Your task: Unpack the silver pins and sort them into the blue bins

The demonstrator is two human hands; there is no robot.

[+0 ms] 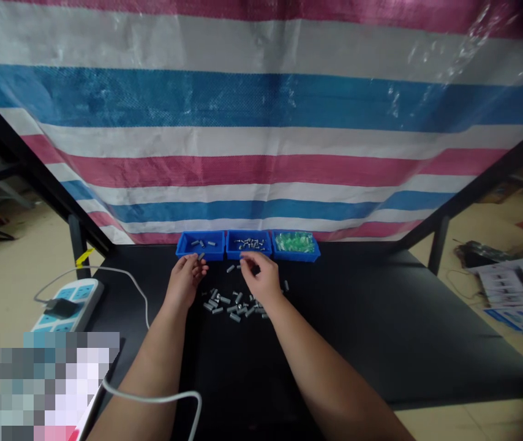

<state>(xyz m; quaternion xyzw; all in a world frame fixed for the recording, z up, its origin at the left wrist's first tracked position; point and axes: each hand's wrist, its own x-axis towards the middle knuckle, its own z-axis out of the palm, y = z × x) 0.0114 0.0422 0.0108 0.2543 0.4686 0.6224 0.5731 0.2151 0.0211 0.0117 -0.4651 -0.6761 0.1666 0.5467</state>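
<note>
Three blue bins stand in a row at the table's back. Grey cylinders lie in the left bin (181, 246), small metal screws in the middle bin (267, 252), and green clear-wrapped pieces in the right bin (316, 253). My left hand (185, 278) pinches a grey cylinder (201, 256) just in front of the left bin. At the near edge of the middle bin is my right hand (263, 277), its fingers curled together; whatever they hold is too small to make out. Several grey cylinders (235, 317) and small screws lie loose on the black table, partly behind my right wrist.
A white power strip (87, 296) with a black plug (62, 308) sits at the left, its white cable (144, 294) looping over the table (357, 331). A pixelated object (59, 386) lies nearer. Striped sheeting (266, 141) hangs behind the bins.
</note>
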